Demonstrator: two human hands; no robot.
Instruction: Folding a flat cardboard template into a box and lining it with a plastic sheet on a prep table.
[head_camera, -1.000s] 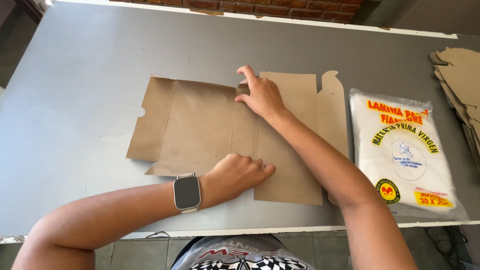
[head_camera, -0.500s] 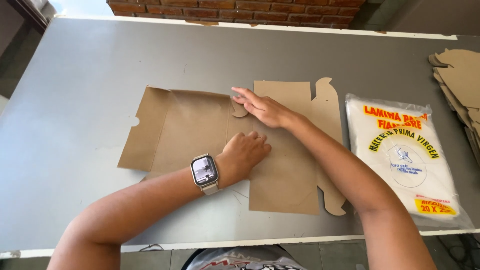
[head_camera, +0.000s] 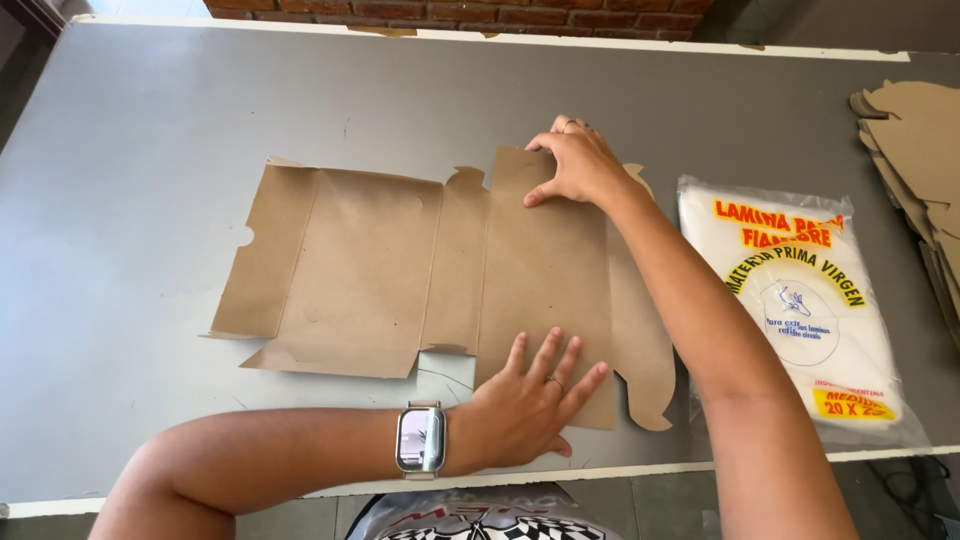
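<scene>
A flat brown cardboard box blank (head_camera: 400, 270) lies unfolded on the grey table (head_camera: 150, 120). My left hand (head_camera: 530, 405), with a smartwatch on the wrist, rests flat with fingers spread on the blank's near right panel. My right hand (head_camera: 580, 160) pinches the far edge of that same right panel, fingers curled over the cardboard. The blank's left flaps lift slightly off the table.
A clear plastic bag of white sheets (head_camera: 800, 300) with red and yellow print lies right of the blank. A stack of more brown cardboard blanks (head_camera: 915, 140) sits at the far right edge. A brick wall (head_camera: 450, 12) runs behind the table.
Both hands left the blank's middle crease. The right hand went to the far edge of the right panel, the left hand slid to its near edge. The blank lies flatter.
</scene>
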